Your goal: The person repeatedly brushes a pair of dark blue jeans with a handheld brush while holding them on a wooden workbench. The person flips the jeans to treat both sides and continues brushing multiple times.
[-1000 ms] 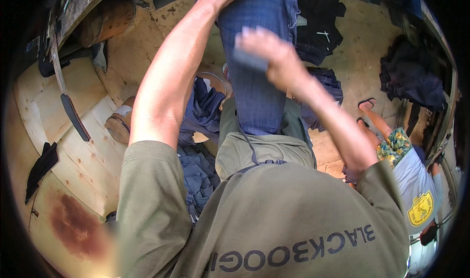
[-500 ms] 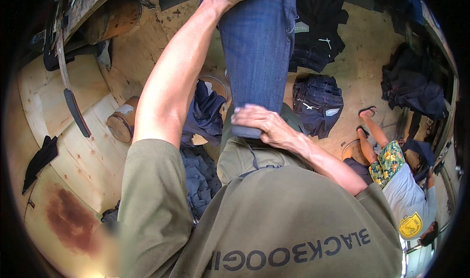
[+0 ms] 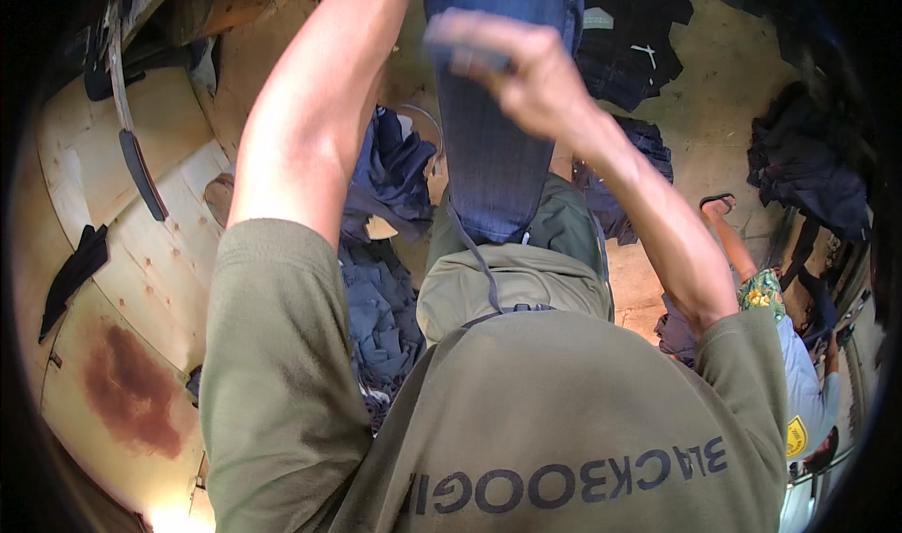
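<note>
A long piece of blue denim (image 3: pixel 493 148) hangs straight down in front of the person, its top cut off by the upper edge. The right hand (image 3: pixel 517 73) presses against its face, fingers curled and blurred, so the grip cannot be told. The left hand is out of view above. Below the grip lies rumpled dark clothing (image 3: pixel 381 308) on a plywood floor (image 3: pixel 141 279).

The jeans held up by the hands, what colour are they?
The jeans are blue denim, mid-dark in tone; the head view shows this best.
</note>
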A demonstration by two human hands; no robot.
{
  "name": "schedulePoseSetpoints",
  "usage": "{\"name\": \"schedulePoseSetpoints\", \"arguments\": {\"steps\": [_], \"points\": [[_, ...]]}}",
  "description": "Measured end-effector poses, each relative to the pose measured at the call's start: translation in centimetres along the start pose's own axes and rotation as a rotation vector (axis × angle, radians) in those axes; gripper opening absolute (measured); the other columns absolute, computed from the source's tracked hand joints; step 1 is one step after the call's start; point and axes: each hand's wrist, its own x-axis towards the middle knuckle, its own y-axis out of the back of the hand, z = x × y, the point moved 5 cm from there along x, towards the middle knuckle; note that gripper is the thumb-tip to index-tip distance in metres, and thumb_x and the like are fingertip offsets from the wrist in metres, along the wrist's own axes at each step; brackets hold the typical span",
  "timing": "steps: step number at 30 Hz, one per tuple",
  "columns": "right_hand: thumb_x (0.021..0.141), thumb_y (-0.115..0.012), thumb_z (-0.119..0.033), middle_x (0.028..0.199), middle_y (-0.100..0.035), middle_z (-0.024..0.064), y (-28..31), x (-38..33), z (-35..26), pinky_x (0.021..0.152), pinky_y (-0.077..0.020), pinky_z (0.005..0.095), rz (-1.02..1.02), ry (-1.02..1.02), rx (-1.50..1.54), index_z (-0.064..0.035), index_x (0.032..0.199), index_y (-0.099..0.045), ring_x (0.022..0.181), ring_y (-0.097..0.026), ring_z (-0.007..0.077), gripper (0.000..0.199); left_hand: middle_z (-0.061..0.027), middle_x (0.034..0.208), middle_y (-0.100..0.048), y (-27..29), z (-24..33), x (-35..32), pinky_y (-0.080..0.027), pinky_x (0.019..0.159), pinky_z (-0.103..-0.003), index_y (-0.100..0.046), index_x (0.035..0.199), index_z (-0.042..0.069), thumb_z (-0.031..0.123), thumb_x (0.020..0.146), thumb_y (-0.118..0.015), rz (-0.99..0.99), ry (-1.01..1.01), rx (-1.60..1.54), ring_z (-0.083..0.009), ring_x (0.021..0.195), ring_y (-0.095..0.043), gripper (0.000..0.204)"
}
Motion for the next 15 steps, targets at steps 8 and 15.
{"name": "schedulePoseSetpoints", "arguments": {"steps": [8,15], "points": [[0.089,-0.068,0.007,0.137,-0.075,0.0103,-4.3,-6.2,0.4,0.117,-0.0524,0.0408,0.107,-0.369,0.520,-0.0038,0.136,-0.073,0.134,-0.066,0.0269,0.048,-0.0201,0.148,-0.058,3.0,2.2,-3.8,-0.051,0.110,-0.048,-0.064,0.145,0.011,0.049,0.088,-0.082,0.302,0.010,0.194,-0.0397,0.140,-0.052,0.070],[0.106,-0.072,-0.026,0.135,-0.072,0.0081,12.1,-0.6,6.9,0.115,-0.0472,0.0379,0.760,-0.357,0.968,-0.0001,0.138,-0.066,0.125,-0.068,0.0198,0.041,-0.0180,0.101,-0.080,2.7,13.1,-37.4,-0.060,0.089,-0.041,-0.070,0.128,-0.006,0.036,0.101,-0.078,-0.441,0.806,-0.737,-0.0316,0.103,-0.079,0.051]]}}
